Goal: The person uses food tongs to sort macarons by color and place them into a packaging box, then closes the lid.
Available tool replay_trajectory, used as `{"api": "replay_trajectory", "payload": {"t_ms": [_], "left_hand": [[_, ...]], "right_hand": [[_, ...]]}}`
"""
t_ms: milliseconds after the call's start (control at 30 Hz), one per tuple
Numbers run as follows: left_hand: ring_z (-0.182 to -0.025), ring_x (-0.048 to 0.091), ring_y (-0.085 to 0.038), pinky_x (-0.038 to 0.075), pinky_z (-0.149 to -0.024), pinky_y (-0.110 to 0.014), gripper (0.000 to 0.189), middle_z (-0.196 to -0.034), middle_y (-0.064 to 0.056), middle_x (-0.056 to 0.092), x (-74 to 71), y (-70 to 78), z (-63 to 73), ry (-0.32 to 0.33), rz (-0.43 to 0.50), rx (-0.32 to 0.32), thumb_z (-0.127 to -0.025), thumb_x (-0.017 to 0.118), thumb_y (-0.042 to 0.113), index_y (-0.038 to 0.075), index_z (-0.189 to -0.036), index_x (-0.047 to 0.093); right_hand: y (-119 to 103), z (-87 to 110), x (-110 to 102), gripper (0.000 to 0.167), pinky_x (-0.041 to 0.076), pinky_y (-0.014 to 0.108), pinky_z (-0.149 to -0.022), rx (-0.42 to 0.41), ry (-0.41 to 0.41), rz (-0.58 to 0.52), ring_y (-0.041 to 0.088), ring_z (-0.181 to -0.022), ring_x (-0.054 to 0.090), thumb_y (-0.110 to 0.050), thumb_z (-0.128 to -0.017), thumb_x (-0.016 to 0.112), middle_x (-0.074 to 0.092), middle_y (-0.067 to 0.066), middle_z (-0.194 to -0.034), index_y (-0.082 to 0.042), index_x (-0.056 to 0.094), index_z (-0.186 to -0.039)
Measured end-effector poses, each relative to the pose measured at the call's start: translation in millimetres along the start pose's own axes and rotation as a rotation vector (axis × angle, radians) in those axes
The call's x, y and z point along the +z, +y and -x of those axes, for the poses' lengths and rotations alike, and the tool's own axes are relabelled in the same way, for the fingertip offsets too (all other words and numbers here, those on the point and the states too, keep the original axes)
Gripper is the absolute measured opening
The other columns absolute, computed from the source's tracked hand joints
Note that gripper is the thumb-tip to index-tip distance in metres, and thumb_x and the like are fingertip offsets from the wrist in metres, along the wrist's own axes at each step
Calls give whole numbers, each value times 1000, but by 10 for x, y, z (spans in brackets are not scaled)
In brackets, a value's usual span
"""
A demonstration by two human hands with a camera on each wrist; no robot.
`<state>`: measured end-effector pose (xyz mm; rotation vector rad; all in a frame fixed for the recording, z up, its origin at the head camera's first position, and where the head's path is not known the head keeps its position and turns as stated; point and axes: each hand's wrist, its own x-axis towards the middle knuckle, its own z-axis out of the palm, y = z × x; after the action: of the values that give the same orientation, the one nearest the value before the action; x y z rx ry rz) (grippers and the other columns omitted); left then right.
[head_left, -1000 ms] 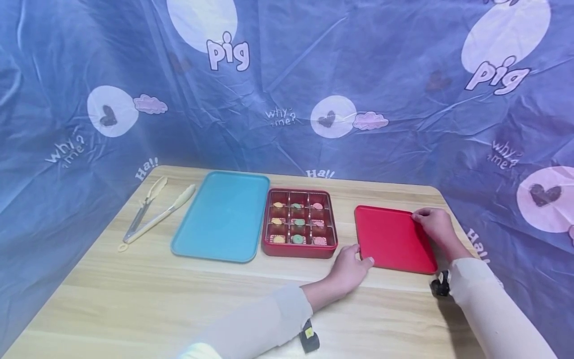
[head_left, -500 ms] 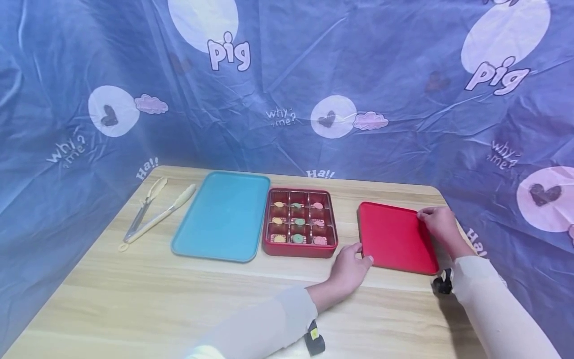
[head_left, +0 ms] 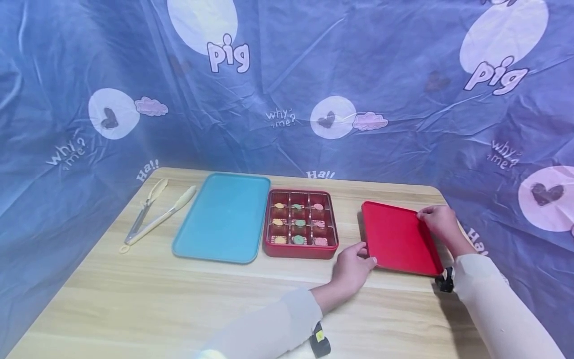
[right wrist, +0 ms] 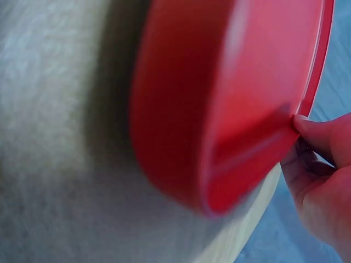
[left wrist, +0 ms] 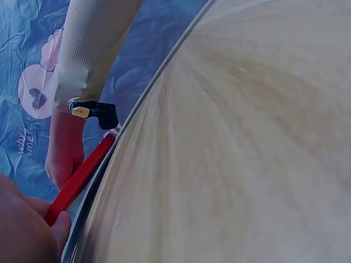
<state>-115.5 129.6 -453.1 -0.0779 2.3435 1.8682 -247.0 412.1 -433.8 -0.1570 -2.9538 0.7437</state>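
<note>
A square red box lid (head_left: 399,239), with its rim turned up, is held between both hands at the right of the table in the head view. My left hand (head_left: 352,269) pinches its near left corner; the left wrist view has thumb and fingers (left wrist: 60,224) either side of the rim. On the far right edge, my right hand (head_left: 441,227) grips the rim between thumb and fingers, plain in the right wrist view at the hand (right wrist: 323,175). Shadow lies under the lid's raised side. Left of it stands a red box (head_left: 300,252) with a compartment insert holding yellow, green and pink cookie-like pieces.
A blue tray (head_left: 221,217) lies beside the box. Farther left, spread tongs (head_left: 154,217) with cream tips rest on the wooden table (head_left: 202,304). A blue printed cloth (head_left: 287,75) hangs behind and at both sides.
The lid has shifted slightly right and its left side now shows more shadow beneath. Both hands have moved a little right with it. The box, tray and tongs stay put.
</note>
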Motion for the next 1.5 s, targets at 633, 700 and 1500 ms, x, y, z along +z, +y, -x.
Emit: {"api": "replay_trajectory", "payload": {"t_ms": [633,700,1500], "left_hand": [[-78,70,-5,55,-65,-17,43,-92,5,74,-108,100,-22,-8,281,8,-92,70,5,6,-135,64],[-77,70,-5,56,-66,-18,43,-91,6,74,-126,122,-10,-8,276,12,-92,70,6,6,-135,64],[-79,75,-15,62,-72,-32,43,-110,-9,72,-1081,242,-50,-14,245,170,-94,67,4,1,-136,61]], "right_hand": [[-198,135,-440,42,48,22,-64,44,-110,-288,-3,-65,67,-18,-99,63,72,-16,-70,16,61,-124],[-232,141,-492,43,46,21,-66,54,-116,-313,-3,-66,67,-21,-99,64,70,-22,-68,14,63,-124],[-1265,126,-536,43,53,18,-63,24,-69,-414,-4,-64,66,-18,-98,64,65,-27,-66,13,60,-128]]}}
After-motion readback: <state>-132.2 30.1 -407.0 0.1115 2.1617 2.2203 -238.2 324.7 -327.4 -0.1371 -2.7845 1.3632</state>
